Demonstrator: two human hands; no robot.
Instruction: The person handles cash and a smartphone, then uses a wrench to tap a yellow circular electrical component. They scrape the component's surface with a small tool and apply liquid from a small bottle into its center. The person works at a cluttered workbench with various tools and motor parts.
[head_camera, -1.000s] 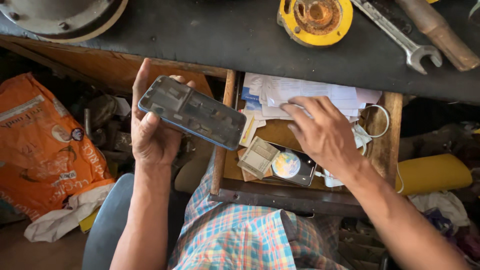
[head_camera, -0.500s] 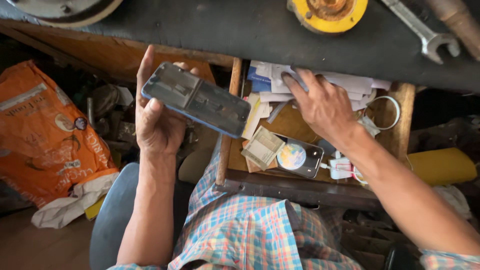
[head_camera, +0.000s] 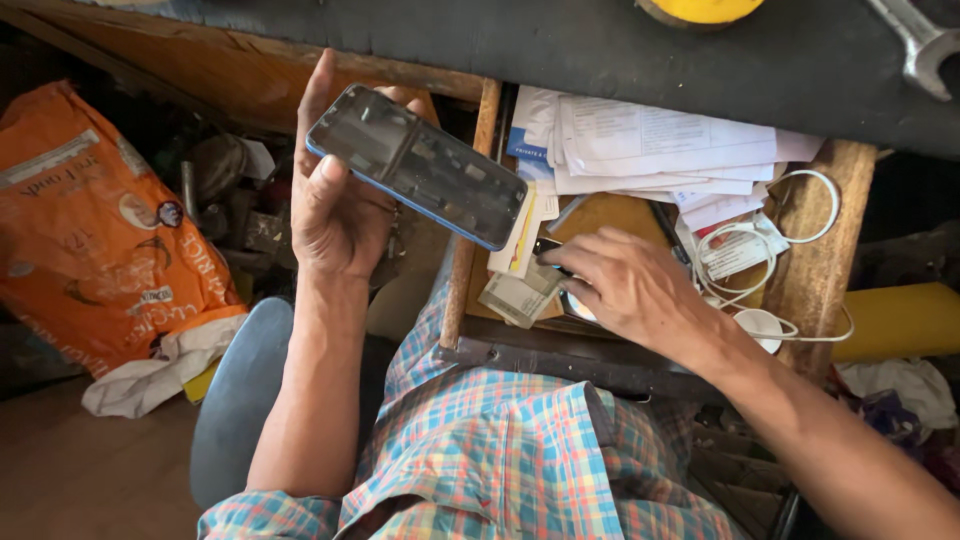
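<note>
- Left hand (head_camera: 335, 205): upper left of centre, raised, fingers closed round the long edges of the phone frame.
- Phone frame (head_camera: 416, 165): opened handset with a blue rim, tilted down to the right, inner side up; its cover is off and small parts show inside.
- Right hand (head_camera: 625, 285): centre right, palm down in the drawer, fingers bent and pressed on a dark flat item; whether it grips this or only touches it I cannot tell.
- Dark flat item (head_camera: 548, 247): possibly another phone, mostly hidden under the fingers.
- Drawer (head_camera: 815, 270): wooden, pulled open below the dark bench top (head_camera: 560, 45).
- Papers (head_camera: 640, 150): loose stack at the back of the drawer.
- Folded banknotes (head_camera: 517, 295): front left of the drawer, just beside the right hand.
- White cable (head_camera: 800, 215): looped at the right side of the drawer.
- Orange sack (head_camera: 85, 230): far left, on the floor.
- Spanner (head_camera: 915, 45): upper right corner, on the bench top.
- Progress, judged: the handset is already open and held; the drawer search appears unfinished, nothing yet lifted out.
</note>
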